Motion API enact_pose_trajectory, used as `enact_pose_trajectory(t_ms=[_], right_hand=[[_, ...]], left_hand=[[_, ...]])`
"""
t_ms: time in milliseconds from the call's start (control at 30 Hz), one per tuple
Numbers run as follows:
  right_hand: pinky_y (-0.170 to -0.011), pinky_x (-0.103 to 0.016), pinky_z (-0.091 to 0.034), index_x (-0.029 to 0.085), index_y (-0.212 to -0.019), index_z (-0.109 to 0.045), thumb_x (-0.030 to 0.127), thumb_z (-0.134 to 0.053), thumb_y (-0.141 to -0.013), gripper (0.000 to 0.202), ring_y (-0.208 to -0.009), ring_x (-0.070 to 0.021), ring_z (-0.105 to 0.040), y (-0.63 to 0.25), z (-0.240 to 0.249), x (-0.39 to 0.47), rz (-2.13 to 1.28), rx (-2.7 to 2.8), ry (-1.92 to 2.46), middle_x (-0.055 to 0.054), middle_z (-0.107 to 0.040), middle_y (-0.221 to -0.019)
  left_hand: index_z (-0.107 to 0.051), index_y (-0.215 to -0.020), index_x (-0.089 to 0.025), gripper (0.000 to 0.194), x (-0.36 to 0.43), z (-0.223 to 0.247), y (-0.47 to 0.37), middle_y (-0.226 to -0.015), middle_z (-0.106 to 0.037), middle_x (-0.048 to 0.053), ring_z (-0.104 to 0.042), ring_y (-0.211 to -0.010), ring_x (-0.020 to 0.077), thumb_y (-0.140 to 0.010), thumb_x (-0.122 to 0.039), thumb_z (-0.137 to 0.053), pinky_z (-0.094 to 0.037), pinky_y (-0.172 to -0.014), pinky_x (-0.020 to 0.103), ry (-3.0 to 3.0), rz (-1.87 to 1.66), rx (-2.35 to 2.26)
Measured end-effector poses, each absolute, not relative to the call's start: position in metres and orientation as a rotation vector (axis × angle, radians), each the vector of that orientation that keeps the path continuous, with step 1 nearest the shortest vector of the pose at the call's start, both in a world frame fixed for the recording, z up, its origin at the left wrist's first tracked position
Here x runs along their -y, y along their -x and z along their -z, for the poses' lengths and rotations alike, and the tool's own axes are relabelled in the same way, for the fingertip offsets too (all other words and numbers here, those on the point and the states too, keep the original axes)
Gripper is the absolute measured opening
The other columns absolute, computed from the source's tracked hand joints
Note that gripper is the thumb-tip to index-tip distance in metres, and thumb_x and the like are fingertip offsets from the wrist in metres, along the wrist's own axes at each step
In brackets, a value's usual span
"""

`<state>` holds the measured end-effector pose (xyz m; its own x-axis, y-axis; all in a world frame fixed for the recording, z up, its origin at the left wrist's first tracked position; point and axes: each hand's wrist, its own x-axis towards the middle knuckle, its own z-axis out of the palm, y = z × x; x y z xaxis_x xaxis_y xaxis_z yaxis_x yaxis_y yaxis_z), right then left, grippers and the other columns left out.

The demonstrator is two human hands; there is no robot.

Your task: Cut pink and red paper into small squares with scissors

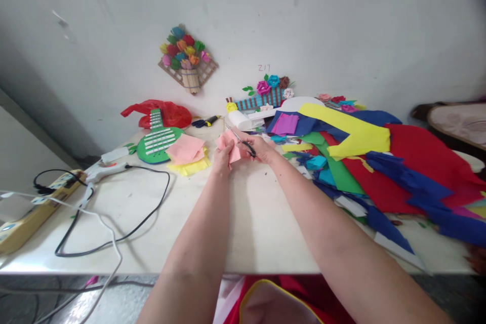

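My left hand pinches a piece of pink crepe paper above the middle of the table. In my right hand is a pair of scissors with black handles, its blades pointing up and left across the pink paper. Whether the blades are parted cannot be made out. Left of my hands lies a stack of pink sheets on top of yellow sheets. The stack overlaps the edge of a green guitar-shaped craft with white strips.
Coloured paper, including a yellow piece, red sheet and blue strips, covers the right side. A glue gun, its cord and a power strip lie left. Black-and-yellow pliers and a red bag are at the back.
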<state>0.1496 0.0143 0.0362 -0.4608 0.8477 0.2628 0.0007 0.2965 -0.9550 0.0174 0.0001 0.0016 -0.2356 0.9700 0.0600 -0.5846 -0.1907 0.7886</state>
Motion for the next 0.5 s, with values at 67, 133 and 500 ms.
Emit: enact_pose_trajectory(t_ms=[67, 133, 500], right_hand=[[-0.030, -0.019, -0.031, 0.017, -0.062, -0.054, 0.044, -0.070, -0.066, 0.031, -0.035, -0.0061, -0.037, -0.150, -0.035, -0.015, -1.270, 1.725, 0.777, 0.008, -0.044, -0.043], [-0.030, -0.020, -0.031, 0.018, -0.060, -0.053, 0.043, -0.071, -0.066, 0.032, -0.034, -0.0060, -0.036, -0.150, -0.035, -0.016, -1.264, 1.721, 0.791, 0.007, -0.044, -0.043], [-0.029, -0.020, -0.029, 0.018, -0.060, -0.053, 0.039, -0.071, -0.065, 0.028, -0.034, -0.0064, -0.037, -0.147, -0.037, -0.012, -1.267, 1.713, 0.771, 0.007, -0.045, -0.043]], left_hand=[[-0.066, -0.082, -0.016, 0.015, 0.000, -0.002, -0.017, -0.078, -0.072, 0.008, -0.070, -0.080, 0.0227, -0.070, -0.020, -0.073, -0.057, -0.071, 0.030, -0.694, -1.693, -0.770], [-0.066, -0.082, -0.015, 0.015, 0.001, -0.003, -0.018, -0.078, -0.072, 0.008, -0.071, -0.080, 0.0228, -0.070, -0.020, -0.073, -0.057, -0.070, 0.030, -0.688, -1.693, -0.773], [-0.065, -0.077, -0.016, 0.011, 0.010, -0.012, -0.020, -0.077, -0.072, 0.009, -0.071, -0.076, 0.0239, -0.072, -0.022, -0.073, -0.057, -0.062, 0.029, -0.656, -1.677, -0.848]])
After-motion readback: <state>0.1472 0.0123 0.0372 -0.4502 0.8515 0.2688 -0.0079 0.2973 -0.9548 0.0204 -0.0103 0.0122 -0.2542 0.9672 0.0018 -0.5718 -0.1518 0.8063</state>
